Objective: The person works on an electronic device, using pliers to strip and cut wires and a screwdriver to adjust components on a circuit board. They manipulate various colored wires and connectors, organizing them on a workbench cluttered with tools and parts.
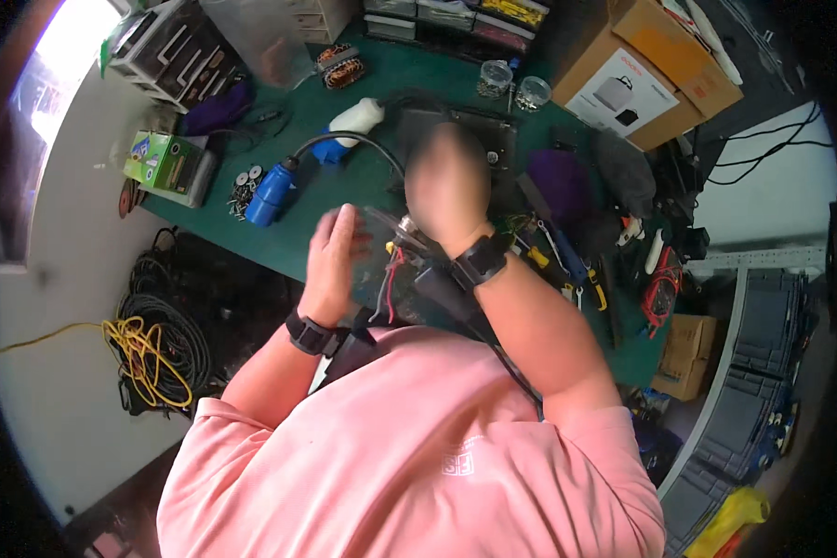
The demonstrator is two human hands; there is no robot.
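Observation:
My left hand (333,260) is raised over the bench's near edge, fingers stretched out and nothing seen in them. My right hand (446,191) is over a dark, flat box-like thing (498,139); its fingers are blurred, and whether they hold anything cannot be made out. Between my hands is a metal-ended part (406,225) with a red wire (391,284) and a dark wire hanging below it. A blue industrial plug (270,195) on a thick black cable (353,137) lies left of them. Behind it lies a white-and-blue piece (353,119).
Screws and washers (242,191) lie beside the blue plug. Hand tools (563,251) and a purple cloth (558,177) are on the right. Two clear jars (533,94) and a cardboard box (642,79) stand behind. Coiled cables (158,335) hang at lower left.

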